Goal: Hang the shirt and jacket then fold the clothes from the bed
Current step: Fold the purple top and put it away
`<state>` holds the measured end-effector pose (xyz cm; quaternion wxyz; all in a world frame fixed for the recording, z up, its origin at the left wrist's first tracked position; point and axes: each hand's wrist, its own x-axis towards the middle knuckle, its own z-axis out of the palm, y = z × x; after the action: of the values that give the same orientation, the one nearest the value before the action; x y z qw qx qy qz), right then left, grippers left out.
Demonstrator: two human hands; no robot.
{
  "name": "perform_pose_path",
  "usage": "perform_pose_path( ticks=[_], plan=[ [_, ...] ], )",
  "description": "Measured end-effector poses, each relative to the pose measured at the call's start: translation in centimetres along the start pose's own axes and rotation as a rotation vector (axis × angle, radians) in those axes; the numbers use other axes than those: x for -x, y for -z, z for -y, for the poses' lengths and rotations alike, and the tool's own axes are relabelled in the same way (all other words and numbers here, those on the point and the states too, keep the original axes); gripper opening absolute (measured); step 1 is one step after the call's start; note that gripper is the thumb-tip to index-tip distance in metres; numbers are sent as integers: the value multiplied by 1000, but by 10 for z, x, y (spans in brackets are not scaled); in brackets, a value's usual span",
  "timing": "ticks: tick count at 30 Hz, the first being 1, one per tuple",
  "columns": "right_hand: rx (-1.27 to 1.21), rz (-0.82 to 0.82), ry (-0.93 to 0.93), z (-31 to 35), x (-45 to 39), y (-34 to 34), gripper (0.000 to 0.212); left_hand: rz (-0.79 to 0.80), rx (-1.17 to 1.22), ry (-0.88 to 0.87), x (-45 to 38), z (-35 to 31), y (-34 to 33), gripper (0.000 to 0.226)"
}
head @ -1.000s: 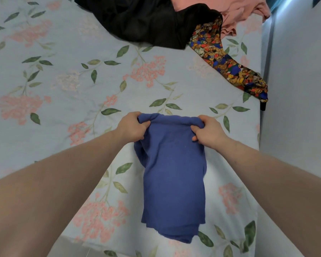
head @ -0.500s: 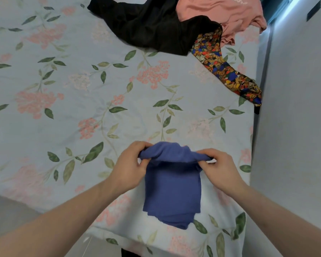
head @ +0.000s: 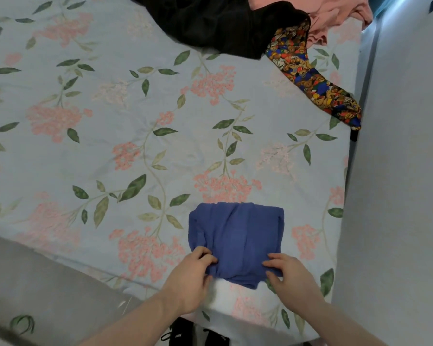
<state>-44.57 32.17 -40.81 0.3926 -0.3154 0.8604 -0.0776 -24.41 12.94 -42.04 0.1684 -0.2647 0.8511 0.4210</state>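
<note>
A folded blue garment [head: 236, 239] is lying near the bed's [head: 110, 151] near right edge. Its near edge is being pinched by the left hand [head: 194, 273] and the right hand [head: 289, 275], fingers curled on the cloth. A black garment [head: 218, 23], a pink garment [head: 320, 18] and a patterned cloth [head: 313, 83] are lying at the far right.

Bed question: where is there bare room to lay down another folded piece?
Free: the floral sheet left of the blue cloth, below the black garment. Crowded: the far right corner, with the patterned cloth and pink garment.

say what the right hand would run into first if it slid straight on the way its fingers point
The right hand points up and left across the blue garment, so it would likely ride over that cloth first, perhaps nearing the left hand.
</note>
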Motion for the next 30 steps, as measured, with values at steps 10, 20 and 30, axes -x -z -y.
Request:
perform_pose_path(
  ticks=[10, 20, 30],
  plan=[
    [-330, -282, -100, 40, -40, 20, 68, -405, 249, 361, -30, -35, 35, 61],
    [-790, -71, -353, 39, -75, 11, 66, -129, 757, 691, -73, -27, 20, 51],
    [-919, -42, -379, 29, -53, 6, 57, -170, 919, 827, -58, -28, 22, 19]
  ],
)
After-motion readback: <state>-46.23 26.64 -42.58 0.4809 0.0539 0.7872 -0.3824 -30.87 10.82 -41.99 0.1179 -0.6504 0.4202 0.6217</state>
